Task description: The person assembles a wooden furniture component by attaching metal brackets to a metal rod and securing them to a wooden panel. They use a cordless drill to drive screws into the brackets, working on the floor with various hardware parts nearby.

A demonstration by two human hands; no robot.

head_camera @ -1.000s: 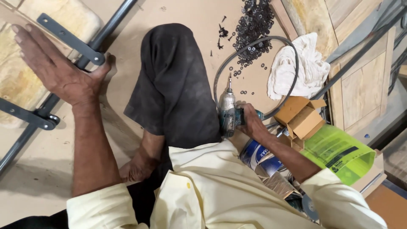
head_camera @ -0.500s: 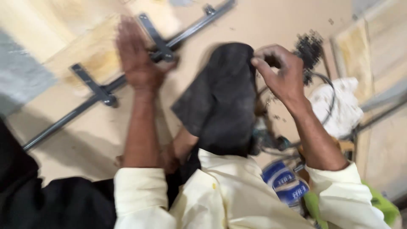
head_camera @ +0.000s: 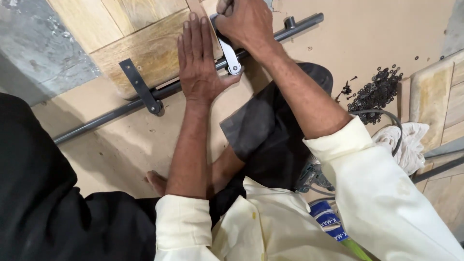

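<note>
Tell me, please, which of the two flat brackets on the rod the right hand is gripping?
The pale silvery bracket under the right hand; the dark bracket lies untouched further left along the rod.

Right hand (head_camera: 244,21): fingertips cut by top edge. Power drill (head_camera: 313,176): mostly hidden under cream sleeve (head_camera: 382,193). Black screw pile (head_camera: 377,89): pieces too small to tell apart.

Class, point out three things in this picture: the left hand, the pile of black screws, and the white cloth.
left hand (head_camera: 199,65), head view, on the back of the hand.
screws (head_camera: 377,89), head view, middle of the pile.
white cloth (head_camera: 406,145), head view, on its bunched folds.
</note>
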